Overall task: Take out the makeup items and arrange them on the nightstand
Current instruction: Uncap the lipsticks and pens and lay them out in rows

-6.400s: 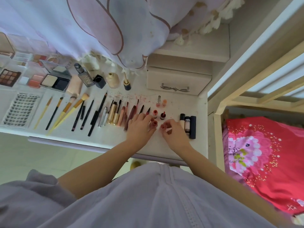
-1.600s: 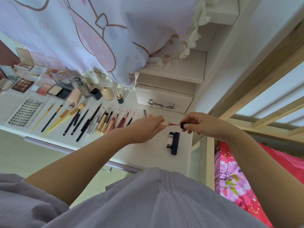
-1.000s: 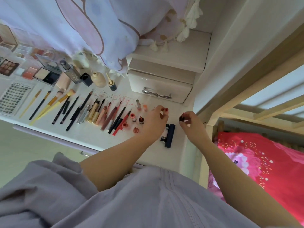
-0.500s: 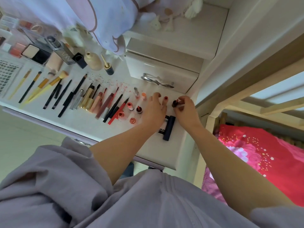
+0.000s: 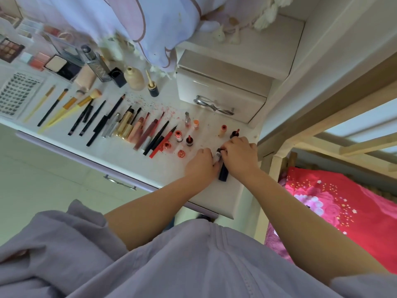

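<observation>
The white nightstand top (image 5: 171,168) carries a row of makeup: brushes (image 5: 64,104), pencils and lip tubes (image 5: 129,127), small red pots (image 5: 178,135). A peach lip bottle (image 5: 223,130) and its dark wand cap (image 5: 234,133) stand apart near the back right. My left hand (image 5: 200,166) and my right hand (image 5: 241,157) meet over a white-labelled tube with a black cap (image 5: 217,156); the left grips its body and the right pinches its cap end. A dark navy tube (image 5: 223,174) lies just beside it, between my wrists.
A small cream drawer box with a metal handle (image 5: 214,106) stands at the back. Palettes (image 5: 9,48), a lash card (image 5: 17,95) and foundation bottles (image 5: 133,79) sit far left under a hanging pink cloth (image 5: 129,24). A bed with a red blanket (image 5: 343,211) borders the right edge.
My hands set down the peach bottle and its wand cap near the back, then dropped toward the front and closed on the white-labelled tube. The camera tilted and shifted.
</observation>
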{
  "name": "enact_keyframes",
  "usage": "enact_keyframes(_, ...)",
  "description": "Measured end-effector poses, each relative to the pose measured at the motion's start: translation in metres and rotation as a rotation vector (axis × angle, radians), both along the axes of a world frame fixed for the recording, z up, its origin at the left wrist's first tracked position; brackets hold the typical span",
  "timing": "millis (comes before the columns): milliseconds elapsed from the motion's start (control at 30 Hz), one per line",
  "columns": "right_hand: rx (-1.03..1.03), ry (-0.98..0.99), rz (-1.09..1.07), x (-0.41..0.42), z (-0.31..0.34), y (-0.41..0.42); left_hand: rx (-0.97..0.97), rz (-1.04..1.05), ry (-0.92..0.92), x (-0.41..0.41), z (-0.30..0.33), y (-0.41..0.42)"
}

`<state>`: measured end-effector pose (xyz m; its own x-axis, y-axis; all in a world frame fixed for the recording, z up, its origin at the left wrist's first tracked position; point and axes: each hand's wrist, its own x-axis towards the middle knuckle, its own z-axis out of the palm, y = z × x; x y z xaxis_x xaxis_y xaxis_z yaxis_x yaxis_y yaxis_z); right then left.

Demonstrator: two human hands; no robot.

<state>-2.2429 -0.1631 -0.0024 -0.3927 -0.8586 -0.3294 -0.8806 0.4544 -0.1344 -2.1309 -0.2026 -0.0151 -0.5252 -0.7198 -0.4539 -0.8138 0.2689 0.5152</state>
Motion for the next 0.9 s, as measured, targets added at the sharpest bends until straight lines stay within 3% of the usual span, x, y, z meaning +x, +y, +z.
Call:
enact_keyframes(167, -0.099, -0.119, -0.07, 0.007, 0.017, 0.004, -0.089, -0.029, 0.059, 0.01, 0.009, 0.0)
enact_keyframes(333, -0.076, -0.516, -0.235, 0.002, 0.049, 0.019, -0.193, -0.267, 0.205, 0.024, 0.036, -0.001)
enact_keyframes(433, -0.076, -0.728, -0.304, -0.003, 0.069, 0.027, -0.142, -0.422, 0.18, 0.023, 0.054, -0.005)
enact_keyframes(600, -0.146, -0.925, -0.343, -0.008, 0.088, 0.035, -0.127, -0.499, 0.162, 0.018, 0.073, -0.013)
enact_keyframes(800, -0.211, -0.866, -0.182, -0.008, 0.099, 0.042, -0.025, -0.491, 0.209, 0.023, 0.088, -0.019)
enact_keyframes(900, -0.119, -0.846, -0.181, -0.01, 0.106, 0.043, -0.058, -0.531, 0.213, 0.027, 0.09, -0.018)
